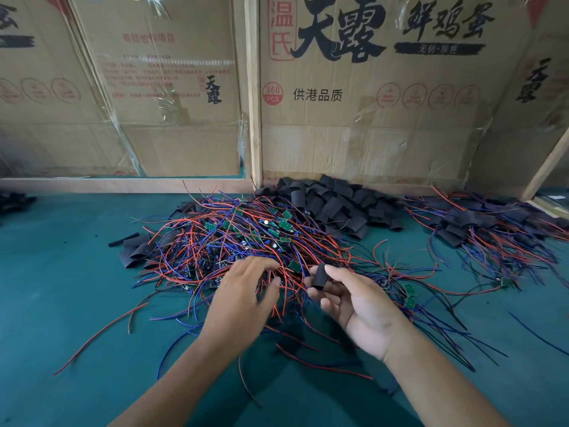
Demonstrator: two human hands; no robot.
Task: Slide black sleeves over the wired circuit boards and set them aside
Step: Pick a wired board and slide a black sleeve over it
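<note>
Right hand (348,298) palm-up, pinching black sleeve (318,275) between thumb and fingers. Left hand (243,291) just beside, fingers spread loose over wired boards pile (246,235), perhaps touching wires. Spare sleeves heap (332,201) beyond on worktop (61,288).

The light is soft and even, moderately bright. Glare streaks show on the clear tape (172,61) in the upper left of the frame. Soft shadows lie on the green surface (61,288) under the forearms. The left edge is blurred, and straight lines bend near the corners.
</note>
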